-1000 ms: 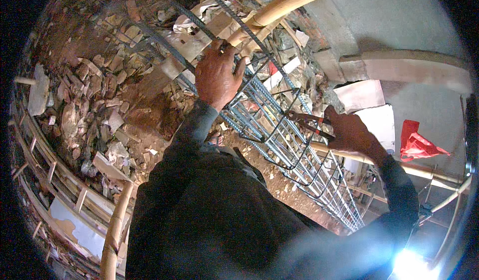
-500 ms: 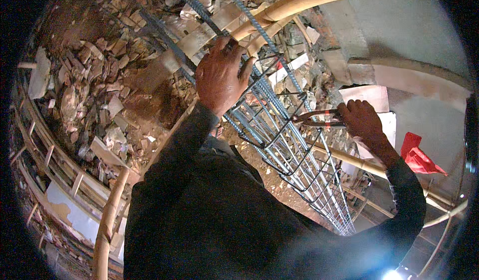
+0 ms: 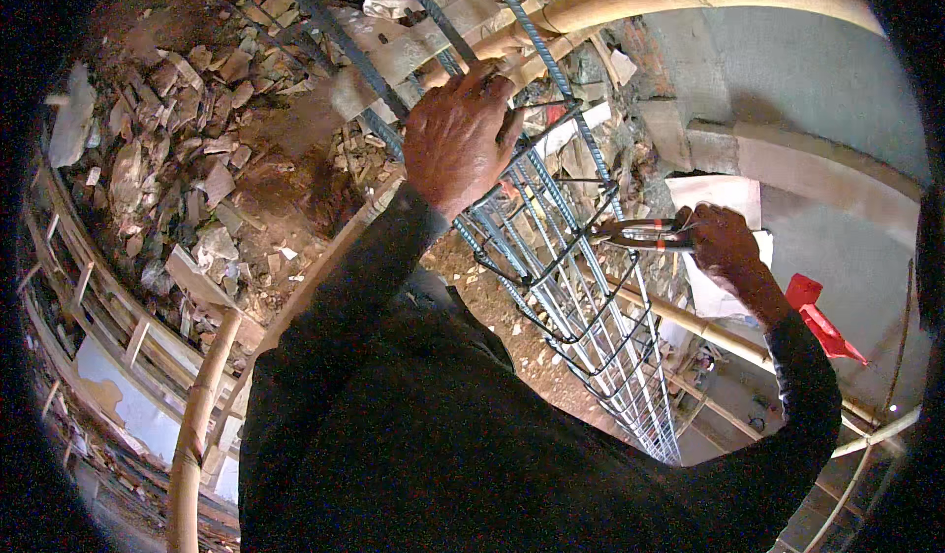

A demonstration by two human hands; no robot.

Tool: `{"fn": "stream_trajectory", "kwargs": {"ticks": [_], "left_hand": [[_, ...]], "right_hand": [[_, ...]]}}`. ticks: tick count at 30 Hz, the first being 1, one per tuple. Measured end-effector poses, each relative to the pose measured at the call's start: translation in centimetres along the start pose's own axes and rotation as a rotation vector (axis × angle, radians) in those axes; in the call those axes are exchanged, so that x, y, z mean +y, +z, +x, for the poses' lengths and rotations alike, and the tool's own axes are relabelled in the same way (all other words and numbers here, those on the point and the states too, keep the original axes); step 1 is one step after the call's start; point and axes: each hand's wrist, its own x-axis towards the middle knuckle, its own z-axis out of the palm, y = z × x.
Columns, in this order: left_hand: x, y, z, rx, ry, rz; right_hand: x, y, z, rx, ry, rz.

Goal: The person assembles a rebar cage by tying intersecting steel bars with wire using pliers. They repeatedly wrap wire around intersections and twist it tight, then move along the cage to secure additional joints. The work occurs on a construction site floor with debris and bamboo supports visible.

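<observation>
A long cage of ribbed steel rebar (image 3: 527,29), ringed by thin dark square stirrups (image 3: 568,258), runs down away from me. My left hand (image 3: 458,144) is closed around a bar near the cage's upper end, with its fingertips partly hidden. To the right, my right hand (image 3: 726,253) grips the handles of a pair of pincers (image 3: 640,236). Their jaws meet the cage where a stirrup crosses a bar. Any wire in the jaws is too small to make out.
A bamboo pole (image 3: 630,3) arches across the top, and another bamboo pole (image 3: 202,425) stands at lower left. Broken rubble (image 3: 172,100) covers the ground at left. A red piece of cloth or plastic (image 3: 822,322) lies against the grey wall (image 3: 827,90) at right.
The cage and my left hand sit slightly farther right in the picture, as the view has shifted a little. Both grips stay the same, and the pincers' jaws remain at the stirrup.
</observation>
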Motion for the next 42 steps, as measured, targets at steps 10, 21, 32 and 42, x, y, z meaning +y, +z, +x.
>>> {"fn": "stream_trajectory", "kwargs": {"ticks": [10,21,32,42], "left_hand": [[-0.2,0.4,-0.3,0.030,0.012,0.010],[-0.1,0.3,-0.2,0.045,0.002,-0.009],[0.1,0.8,-0.5,0.060,-0.023,0.063],[0.0,0.6,-0.4,0.056,-0.041,-0.002]], "right_hand": [[-7.6,-2.0,-4.0,-0.066,0.273,0.213],[-8.1,-4.0,-4.0,-0.022,0.185,0.133],[-5.8,-2.9,-2.8,-0.485,0.283,0.777],[-3.6,-2.0,-1.3,-1.010,0.246,1.192]]}}
